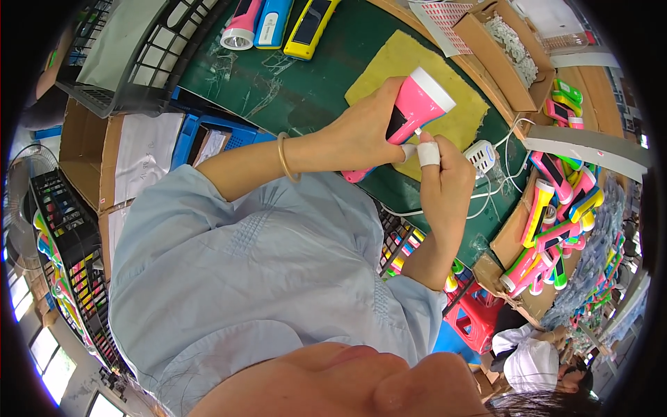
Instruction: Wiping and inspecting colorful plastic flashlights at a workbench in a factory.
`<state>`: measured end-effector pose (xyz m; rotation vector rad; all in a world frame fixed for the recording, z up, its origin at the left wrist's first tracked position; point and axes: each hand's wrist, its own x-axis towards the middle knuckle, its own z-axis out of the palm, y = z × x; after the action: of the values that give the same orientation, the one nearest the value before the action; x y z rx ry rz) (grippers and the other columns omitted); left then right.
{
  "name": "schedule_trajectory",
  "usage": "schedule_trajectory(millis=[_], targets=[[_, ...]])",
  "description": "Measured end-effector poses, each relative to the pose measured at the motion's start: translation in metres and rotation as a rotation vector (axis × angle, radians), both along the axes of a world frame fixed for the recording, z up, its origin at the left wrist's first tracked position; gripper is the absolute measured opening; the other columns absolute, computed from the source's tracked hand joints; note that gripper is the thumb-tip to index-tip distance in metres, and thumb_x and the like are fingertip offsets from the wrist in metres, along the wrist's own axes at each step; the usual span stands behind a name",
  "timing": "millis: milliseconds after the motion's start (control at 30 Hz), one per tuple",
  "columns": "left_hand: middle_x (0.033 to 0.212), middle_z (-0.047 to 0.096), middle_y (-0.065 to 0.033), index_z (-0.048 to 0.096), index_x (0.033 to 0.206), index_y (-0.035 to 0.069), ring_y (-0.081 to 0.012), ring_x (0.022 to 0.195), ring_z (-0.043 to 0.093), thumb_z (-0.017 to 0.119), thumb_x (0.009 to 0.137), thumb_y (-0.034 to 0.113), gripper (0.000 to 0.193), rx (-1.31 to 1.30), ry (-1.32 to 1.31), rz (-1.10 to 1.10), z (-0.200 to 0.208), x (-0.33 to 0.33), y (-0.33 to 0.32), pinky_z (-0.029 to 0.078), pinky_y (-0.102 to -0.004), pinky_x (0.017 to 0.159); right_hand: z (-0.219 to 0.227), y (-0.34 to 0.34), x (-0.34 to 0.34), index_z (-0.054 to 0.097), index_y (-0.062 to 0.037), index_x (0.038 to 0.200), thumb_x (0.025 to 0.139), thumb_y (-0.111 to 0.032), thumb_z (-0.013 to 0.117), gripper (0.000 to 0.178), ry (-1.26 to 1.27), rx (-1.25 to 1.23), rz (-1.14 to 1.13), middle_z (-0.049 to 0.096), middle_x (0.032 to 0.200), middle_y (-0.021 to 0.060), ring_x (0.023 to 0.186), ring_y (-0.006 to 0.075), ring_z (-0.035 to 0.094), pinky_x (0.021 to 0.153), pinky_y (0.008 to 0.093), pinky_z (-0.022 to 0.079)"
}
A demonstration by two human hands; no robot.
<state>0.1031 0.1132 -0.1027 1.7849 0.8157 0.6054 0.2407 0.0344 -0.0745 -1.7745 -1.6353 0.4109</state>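
My left hand (372, 128) is wrapped round a pink flashlight (422, 104) with a white head and a dark panel, its head tilted up to the right. The flashlight's tail shows below my left wrist. My right hand (445, 167) pinches a small white plug (418, 131) against the flashlight's side; most of the plug is hidden by my fingers. White tape (429, 154) is wound round a finger of my right hand, and my left thumb is taped too. Just right of my right hand lies a white multi-port USB charger (479, 158) with white cables.
A yellow cloth (392, 62) lies on the green table (323, 87). Several flashlights (310, 28) lie at the back left, beside a black crate (142, 62). A cardboard box (511, 52) of small white parts stands back right; more flashlights (549, 236) are heaped at right.
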Motion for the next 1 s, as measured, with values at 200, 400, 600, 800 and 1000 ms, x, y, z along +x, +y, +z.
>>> schedule_trajectory(millis=[200,400,600,800,1000], targets=[[0.103,0.050,-0.0206,0.024,0.124,-0.004,-0.0301,0.088,0.056,0.069,0.069,0.016,0.074,0.085,-0.057,0.121,-0.005,0.009,-0.004,0.047,-0.0351,0.073,-0.014,0.009,-0.016,0.054,0.0009,0.080,0.084,-0.007,0.049,0.010,-0.080,0.043,-0.120,0.057,0.069,0.0190,0.062,0.0328,0.057,0.054,0.0370,0.041],[0.106,0.049,-0.0076,0.037,0.124,0.003,-0.0165,0.100,0.050,0.069,0.074,0.019,0.062,-0.637,-0.559,-0.038,-0.002,-0.007,0.029,0.041,-0.0338,0.089,0.005,-0.023,-0.012,0.056,0.0008,0.111,0.076,0.008,0.040,0.039,-0.047,0.503,-0.486,0.063,0.090,0.0103,0.069,0.0145,0.054,0.062,0.0256,0.044],[0.114,0.048,-0.0063,0.019,0.137,0.002,-0.0251,0.112,0.046,0.073,0.068,0.021,0.090,-0.768,-0.939,-0.377,-0.013,-0.003,0.029,0.032,-0.0384,0.101,-0.015,-0.016,-0.017,0.047,0.0035,0.113,0.084,-0.032,0.058,0.047,1.055,-0.472,-0.046,0.058,0.105,0.0136,0.088,0.0185,0.059,0.062,0.0303,0.048],[0.105,0.048,-0.0060,0.024,0.134,0.001,-0.0230,0.107,0.047,0.072,0.070,0.034,0.086,-0.784,-0.904,-0.274,-0.020,-0.005,0.023,0.036,-0.0356,0.096,-0.044,-0.023,-0.044,0.050,-0.0020,0.100,0.072,-0.025,0.070,0.041,-0.207,0.238,-0.241,0.054,0.086,0.0140,0.066,0.0302,0.057,0.053,0.0360,0.046],[0.115,0.046,-0.0083,0.033,0.130,0.003,-0.0185,0.108,0.046,0.062,0.081,0.020,0.059,-0.136,-0.458,0.094,0.002,-0.014,0.038,0.035,-0.0343,0.097,-0.006,-0.014,0.001,0.053,-0.0011,0.088,0.077,-0.030,0.067,0.034,-0.083,0.178,-0.710,0.057,0.069,0.0140,0.060,0.0283,0.058,0.052,0.0367,0.045]])
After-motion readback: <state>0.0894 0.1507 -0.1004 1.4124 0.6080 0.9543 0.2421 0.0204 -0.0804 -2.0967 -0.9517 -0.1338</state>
